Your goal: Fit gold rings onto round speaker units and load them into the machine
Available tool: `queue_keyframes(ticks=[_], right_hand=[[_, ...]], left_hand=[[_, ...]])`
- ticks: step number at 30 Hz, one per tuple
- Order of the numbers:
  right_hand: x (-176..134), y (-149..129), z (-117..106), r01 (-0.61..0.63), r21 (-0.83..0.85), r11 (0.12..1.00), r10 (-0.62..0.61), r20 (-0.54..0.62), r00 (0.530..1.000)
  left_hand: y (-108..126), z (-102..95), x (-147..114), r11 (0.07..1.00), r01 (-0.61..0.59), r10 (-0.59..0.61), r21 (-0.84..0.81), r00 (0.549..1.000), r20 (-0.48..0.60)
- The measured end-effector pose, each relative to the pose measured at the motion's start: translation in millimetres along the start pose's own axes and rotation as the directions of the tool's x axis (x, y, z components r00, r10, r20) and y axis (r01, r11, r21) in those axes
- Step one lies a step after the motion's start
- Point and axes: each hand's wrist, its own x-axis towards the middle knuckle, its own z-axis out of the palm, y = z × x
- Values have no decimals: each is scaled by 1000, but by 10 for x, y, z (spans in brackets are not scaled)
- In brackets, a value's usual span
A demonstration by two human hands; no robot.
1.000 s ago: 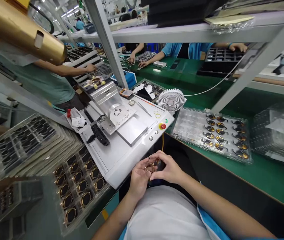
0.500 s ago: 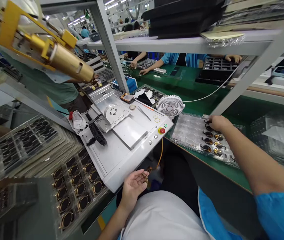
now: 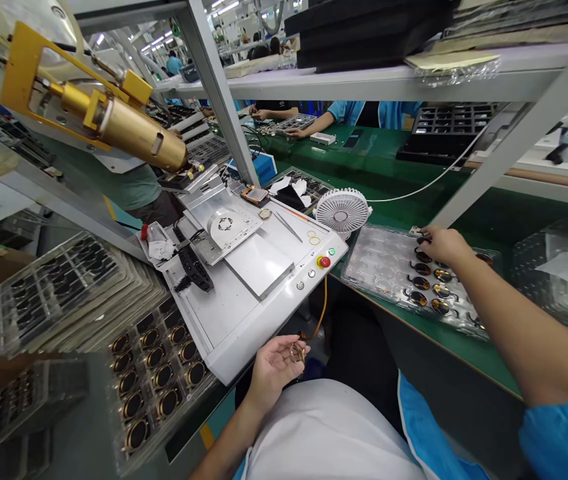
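Observation:
Low in front of my body, my left hand (image 3: 275, 368) is turned palm up, its fingers curled around a gold watch case ring (image 3: 297, 353). My right hand (image 3: 443, 244) reaches to the clear plastic tray (image 3: 375, 257) on the green bench. Its fingers point down at the tray's far rows, and whatever lies under the fingertips is hidden. Dark round parts with thin curved tails (image 3: 418, 299) fill the tray's right side. To the left of my body, a second tray (image 3: 114, 420) holds several dark round watch faces with gold rims (image 3: 168, 403).
A white machine bed (image 3: 244, 347) carries a metal fixture plate (image 3: 224, 230), tweezers (image 3: 288, 225) and a red button (image 3: 325, 261). A gold press cylinder (image 3: 141, 133) hangs at upper left. The white fan (image 3: 343, 211) stands by the tray. Co-workers' hands (image 3: 297, 133) are across the bench.
My left hand has moved slightly right and up with the gold ring. My right hand stays over the tray's far rows. The whole view has shifted slightly.

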Motion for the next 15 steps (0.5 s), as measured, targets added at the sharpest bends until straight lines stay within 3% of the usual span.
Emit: queue_keyframes(ticks=[2,3,5,7,9,11,15], right_hand=[[-239,-250,178,-75,242,967,97,-80,992],[-389,-420,311,-93,337,937,118,-54,992],[-737,-823,633,-69,455,888,37,77,996],[-1099,-1258,956,-116,692,713,-116,280,953],[-1399,-1645,1205,-158,800,578,-213,335,918],[-1582,-1925,1346,-96,834,543,-238,262,935],[-1651,-2132,1411,127,781,611,-300,80,950]], left_hand=[[32,34,30,999,42,-43,31,999,32],[53,63,47,997,67,-70,48,996,54],[102,145,87,994,90,-97,62,988,118],[148,234,133,996,76,-83,46,976,199],[183,293,168,999,35,-39,17,965,261],[201,293,172,1000,11,-11,3,961,277],[185,165,90,999,31,-21,-37,969,244]])
